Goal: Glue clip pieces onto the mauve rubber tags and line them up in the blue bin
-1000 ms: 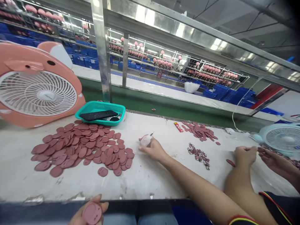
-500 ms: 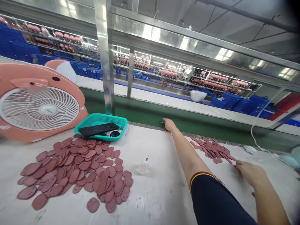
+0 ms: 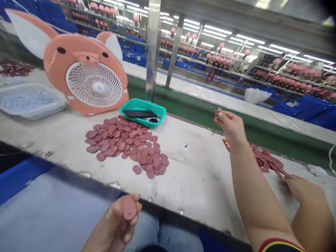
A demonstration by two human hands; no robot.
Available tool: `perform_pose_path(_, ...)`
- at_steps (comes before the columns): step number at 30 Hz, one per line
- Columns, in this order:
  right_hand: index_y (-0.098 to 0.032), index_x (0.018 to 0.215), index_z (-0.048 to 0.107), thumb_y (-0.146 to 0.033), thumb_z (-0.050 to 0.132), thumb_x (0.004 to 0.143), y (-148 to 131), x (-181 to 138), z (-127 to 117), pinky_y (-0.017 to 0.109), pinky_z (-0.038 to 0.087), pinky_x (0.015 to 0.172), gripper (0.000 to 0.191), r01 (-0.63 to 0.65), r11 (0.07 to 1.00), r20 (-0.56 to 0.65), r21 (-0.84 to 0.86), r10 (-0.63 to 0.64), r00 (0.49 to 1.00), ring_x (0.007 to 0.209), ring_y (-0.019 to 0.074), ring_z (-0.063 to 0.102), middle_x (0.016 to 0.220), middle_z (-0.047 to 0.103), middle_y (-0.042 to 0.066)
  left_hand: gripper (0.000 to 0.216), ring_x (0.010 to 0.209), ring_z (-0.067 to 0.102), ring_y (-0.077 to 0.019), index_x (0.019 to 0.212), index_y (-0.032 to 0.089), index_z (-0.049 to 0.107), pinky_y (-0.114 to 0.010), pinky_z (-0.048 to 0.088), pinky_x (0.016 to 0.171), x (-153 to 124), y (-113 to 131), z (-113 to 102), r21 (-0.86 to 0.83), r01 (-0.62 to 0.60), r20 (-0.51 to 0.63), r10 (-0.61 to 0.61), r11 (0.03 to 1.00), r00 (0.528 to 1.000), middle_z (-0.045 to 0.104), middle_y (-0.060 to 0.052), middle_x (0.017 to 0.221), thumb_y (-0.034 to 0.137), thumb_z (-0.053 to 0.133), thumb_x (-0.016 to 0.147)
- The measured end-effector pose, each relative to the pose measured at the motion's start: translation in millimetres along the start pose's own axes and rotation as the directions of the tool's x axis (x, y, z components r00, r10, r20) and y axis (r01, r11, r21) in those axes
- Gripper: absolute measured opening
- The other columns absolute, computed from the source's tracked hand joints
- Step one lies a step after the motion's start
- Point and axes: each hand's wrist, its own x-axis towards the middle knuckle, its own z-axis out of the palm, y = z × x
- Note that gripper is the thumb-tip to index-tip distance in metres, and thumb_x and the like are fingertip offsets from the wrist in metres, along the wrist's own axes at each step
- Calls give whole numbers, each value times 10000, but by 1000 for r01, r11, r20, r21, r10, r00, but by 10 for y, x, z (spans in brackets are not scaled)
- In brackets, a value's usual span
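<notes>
My left grip (image 3: 115, 224) pinches one disc (image 3: 129, 209), right grip (image 3: 229, 124) closed on small bits (image 3: 217, 112); pile (image 3: 126, 143) beside the teal basket (image 3: 141, 104) looks mostly unworked.

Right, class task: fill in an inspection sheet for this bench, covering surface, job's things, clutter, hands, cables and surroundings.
Surface: white table, scuffed and stained.
Job's things: maroon disc, held; big heap of discs mid-table; smaller heap to the right.
Clutter: teal basket with a black remote; pink fan; grey tray.
Hands: left hand shut on the disc, near the lap; right hand raised, pinching a reddish bit, blurred; a co-worker's hand rests by the smaller heap.
Cables: white cable at the right edge.
Surroundings: green belt, racks of pink fans, blue crates.
</notes>
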Motion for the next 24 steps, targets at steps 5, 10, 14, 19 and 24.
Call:
perform_pose_path(5,-244,886,743,-321,818,797,-481,-1568,253,250,590,677,139,38,966,355,254,-130,926,736,125,686,860,731,-2,531,505,533,-62,760,197,833,-115,411,426,-236,93,55,-2,70,72,-69,998,995,696,-34,637,628,925,463)
perform_pose_path(10,-253,942,777,-246,786,844,-662,-2673,580,242,571,679,98,-76,963,674,257,-122,728,780,138,709,877,745,21,523,462,485,-52,766,198,832,-124,423,436,-247,60,-111,68,58,243,-73,996,967,647,-16,590,666,878,539)
perform_pose_path(14,-214,943,787,-231,784,848,-664,-2775,648,249,545,654,97,23,978,693,207,-163,702,719,138,688,808,742,29,503,493,441,-61,657,167,782,-124,430,432,-259,26,-135,62,37,359,-57,997,932,577,0,579,663,848,608)
perform_pose_path(19,-196,943,780,-199,774,858,-686,-2736,610,231,542,673,86,116,978,720,171,-204,663,731,126,696,835,767,27,496,497,447,-64,613,159,744,-126,457,437,-300,13,-139,60,40,341,-58,997,938,572,1,580,641,858,617)
perform_pose_path(24,-206,963,774,-169,774,859,-717,-2715,590,213,524,677,111,199,961,731,191,-274,625,728,109,681,828,768,4,499,485,467,-64,611,153,744,-129,461,426,-311,28,-138,72,78,318,-97,994,943,571,3,573,634,874,594)
